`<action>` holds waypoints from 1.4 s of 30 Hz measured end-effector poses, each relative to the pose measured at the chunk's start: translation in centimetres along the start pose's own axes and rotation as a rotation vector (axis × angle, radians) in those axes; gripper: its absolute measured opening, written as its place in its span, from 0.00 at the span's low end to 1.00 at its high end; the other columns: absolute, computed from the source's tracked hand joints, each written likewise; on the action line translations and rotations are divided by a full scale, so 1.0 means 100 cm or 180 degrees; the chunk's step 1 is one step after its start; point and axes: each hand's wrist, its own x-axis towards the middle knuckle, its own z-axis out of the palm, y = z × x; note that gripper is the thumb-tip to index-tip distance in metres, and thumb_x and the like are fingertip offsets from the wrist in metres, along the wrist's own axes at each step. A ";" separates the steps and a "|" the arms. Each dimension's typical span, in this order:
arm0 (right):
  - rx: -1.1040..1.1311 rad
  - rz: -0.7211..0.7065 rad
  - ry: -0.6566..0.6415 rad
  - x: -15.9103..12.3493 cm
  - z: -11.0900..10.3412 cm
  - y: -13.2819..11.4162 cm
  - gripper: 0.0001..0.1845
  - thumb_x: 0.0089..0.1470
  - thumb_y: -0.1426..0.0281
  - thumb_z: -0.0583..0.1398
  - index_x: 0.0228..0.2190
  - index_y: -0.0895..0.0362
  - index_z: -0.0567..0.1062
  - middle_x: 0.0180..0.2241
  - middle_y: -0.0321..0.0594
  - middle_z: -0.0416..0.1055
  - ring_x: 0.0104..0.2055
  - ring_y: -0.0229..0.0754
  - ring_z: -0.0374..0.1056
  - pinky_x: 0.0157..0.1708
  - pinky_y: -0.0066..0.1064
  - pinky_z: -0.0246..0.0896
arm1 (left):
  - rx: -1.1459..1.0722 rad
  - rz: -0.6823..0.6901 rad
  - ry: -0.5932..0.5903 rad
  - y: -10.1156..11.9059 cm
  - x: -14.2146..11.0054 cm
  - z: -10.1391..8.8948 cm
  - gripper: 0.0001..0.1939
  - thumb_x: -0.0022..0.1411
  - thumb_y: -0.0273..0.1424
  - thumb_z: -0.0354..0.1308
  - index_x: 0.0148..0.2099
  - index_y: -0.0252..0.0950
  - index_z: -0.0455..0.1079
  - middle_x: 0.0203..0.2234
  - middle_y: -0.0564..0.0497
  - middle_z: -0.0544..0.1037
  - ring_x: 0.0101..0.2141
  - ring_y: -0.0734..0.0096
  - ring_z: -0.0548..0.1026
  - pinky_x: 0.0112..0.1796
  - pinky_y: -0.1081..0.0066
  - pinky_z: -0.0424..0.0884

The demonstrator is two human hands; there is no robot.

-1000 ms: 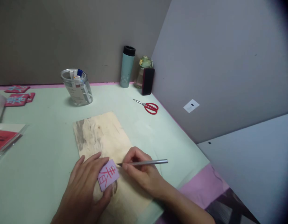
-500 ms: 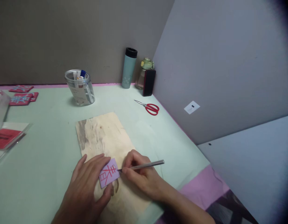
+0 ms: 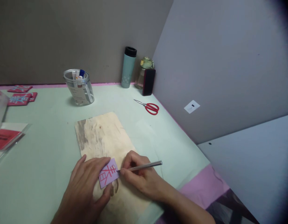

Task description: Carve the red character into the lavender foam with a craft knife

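Observation:
My left hand (image 3: 87, 183) grips a small purple square block (image 3: 109, 173) between thumb and fingers, pressing it on a wooden board (image 3: 104, 133). Red strokes on the block's face form a Chinese character, turned sideways. In my right hand (image 3: 139, 174) is a slim metal craft knife (image 3: 146, 165), held like a pen with its handle pointing right. The dark blade tip meets the block near its right edge; how deep it goes cannot be made out.
Red-handled scissors (image 3: 152, 108) lie beyond the board. A clear tub of pens (image 3: 79, 90), a teal tumbler (image 3: 129, 68), a green-lidded bottle (image 3: 146, 63) and a phone (image 3: 148, 82) stand at the back. Red carved squares (image 3: 19, 99) and a red packet (image 3: 6, 139) are at left.
The knife's handle end has shifted slightly left and down, its tip still at the block. Both hands keep nearly the same position.

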 end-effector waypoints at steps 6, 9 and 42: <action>-0.0160 0.0101 -0.0072 -0.001 -0.001 -0.002 0.10 0.59 0.71 0.63 0.28 0.55 0.67 0.24 0.29 0.62 0.25 0.34 0.55 0.26 0.28 0.50 | -0.0036 -0.0055 -0.0043 0.000 0.000 -0.002 0.24 0.68 0.35 0.55 0.64 0.39 0.60 0.48 0.46 0.81 0.47 0.55 0.79 0.64 0.48 0.56; -0.0115 0.0113 -0.0103 -0.001 -0.002 -0.002 0.10 0.60 0.70 0.62 0.28 0.55 0.67 0.25 0.30 0.63 0.25 0.34 0.56 0.26 0.28 0.50 | -0.0020 -0.0007 -0.0040 -0.002 -0.001 -0.003 0.24 0.68 0.37 0.56 0.64 0.39 0.61 0.47 0.47 0.81 0.46 0.57 0.79 0.65 0.50 0.55; -0.0116 0.0162 -0.0032 0.000 -0.001 -0.004 0.09 0.59 0.70 0.62 0.28 0.55 0.68 0.25 0.30 0.63 0.25 0.35 0.57 0.26 0.28 0.50 | -0.0026 0.0028 -0.0108 -0.002 0.003 -0.001 0.24 0.68 0.34 0.54 0.65 0.39 0.60 0.48 0.47 0.81 0.48 0.58 0.80 0.67 0.52 0.50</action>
